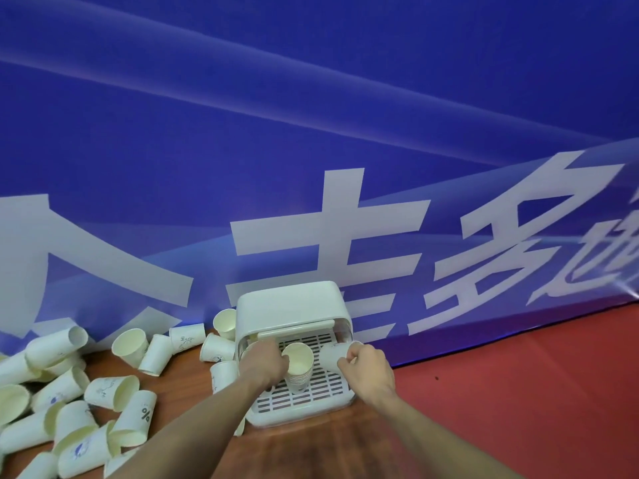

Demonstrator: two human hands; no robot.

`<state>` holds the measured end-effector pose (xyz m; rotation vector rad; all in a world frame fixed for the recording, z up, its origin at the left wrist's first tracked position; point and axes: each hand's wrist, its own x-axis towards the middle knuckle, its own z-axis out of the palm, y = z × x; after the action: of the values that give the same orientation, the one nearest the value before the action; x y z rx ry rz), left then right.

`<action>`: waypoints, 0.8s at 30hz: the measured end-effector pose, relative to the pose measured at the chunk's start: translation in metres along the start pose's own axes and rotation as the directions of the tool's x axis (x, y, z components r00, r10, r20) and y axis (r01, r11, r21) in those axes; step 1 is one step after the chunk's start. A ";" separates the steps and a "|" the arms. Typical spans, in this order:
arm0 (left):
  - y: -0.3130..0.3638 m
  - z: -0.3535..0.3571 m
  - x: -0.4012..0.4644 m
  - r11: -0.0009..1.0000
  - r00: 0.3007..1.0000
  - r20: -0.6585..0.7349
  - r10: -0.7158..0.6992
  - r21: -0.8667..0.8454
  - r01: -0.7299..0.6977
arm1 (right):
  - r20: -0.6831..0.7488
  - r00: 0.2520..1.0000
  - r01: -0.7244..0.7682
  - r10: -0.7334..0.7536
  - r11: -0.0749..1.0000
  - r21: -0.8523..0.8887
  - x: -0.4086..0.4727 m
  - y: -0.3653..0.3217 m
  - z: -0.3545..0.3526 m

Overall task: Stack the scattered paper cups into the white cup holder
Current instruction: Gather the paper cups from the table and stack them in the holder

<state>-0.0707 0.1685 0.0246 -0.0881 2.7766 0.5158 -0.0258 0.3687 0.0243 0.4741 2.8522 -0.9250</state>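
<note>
The white cup holder (294, 307) stands on the wooden table, its lid raised over a slotted white tray (321, 392). On that tray stands a stack of nested paper cups (299, 369), mouth up. My left hand (264, 363) grips the stack at its rim on the left side. My right hand (366, 366) holds a single paper cup (333, 354) lying sideways, just right of the stack and above the tray. Several loose paper cups (114, 392) lie scattered to the left on the table.
A blue banner with large white characters (311, 167) rises directly behind the holder. Red floor (518, 375) lies to the right of the wooden table (311, 451). More loose cups (218, 347) crowd against the holder's left side.
</note>
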 end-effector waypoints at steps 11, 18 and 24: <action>-0.019 -0.023 -0.002 1.000 0.998 0.051 -0.023 0.003 0.023 | 0.068 0.947 0.320 -0.313 0.919 -0.230 0.004 -0.033 0.016; -0.049 -0.032 -0.003 0.991 0.999 0.015 0.032 0.132 -0.034 | 0.183 0.865 0.495 -0.467 0.734 -0.464 0.009 -0.048 0.030; -0.071 -0.023 -0.001 0.935 0.991 0.012 0.131 0.332 -0.128 | 0.360 0.807 0.577 -0.468 0.496 -0.649 0.014 -0.060 0.041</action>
<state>-0.0681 0.0944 0.0212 0.1703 2.8479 0.0696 -0.0585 0.3025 0.0217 -0.5737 2.9152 0.2595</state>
